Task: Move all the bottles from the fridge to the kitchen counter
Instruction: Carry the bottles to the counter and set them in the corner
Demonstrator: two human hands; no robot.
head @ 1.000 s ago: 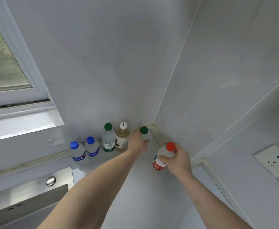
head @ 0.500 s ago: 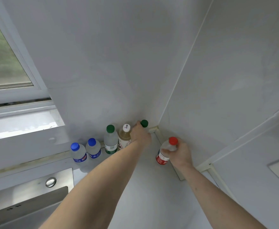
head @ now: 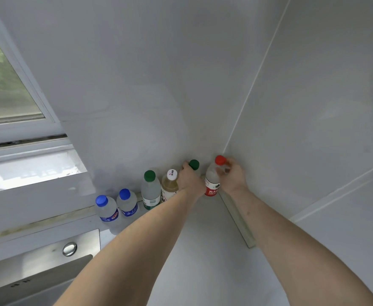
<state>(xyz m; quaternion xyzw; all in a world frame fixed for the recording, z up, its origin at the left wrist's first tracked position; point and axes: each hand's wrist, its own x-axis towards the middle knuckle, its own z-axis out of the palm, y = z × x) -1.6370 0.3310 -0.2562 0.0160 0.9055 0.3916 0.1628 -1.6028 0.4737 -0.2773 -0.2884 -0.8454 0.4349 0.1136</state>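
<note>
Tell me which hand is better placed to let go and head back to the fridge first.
Probably left. The left hand holds the green-capped clear bottle upright in line beside the white-capped amber bottle. The right hand holds the red-capped bottle visibly tilted, seemingly unsettled.

Clear plastic bottles (head: 150, 192) on smooth white counter (head: 203, 250); brushed-metal sink (head: 48, 257)
</note>
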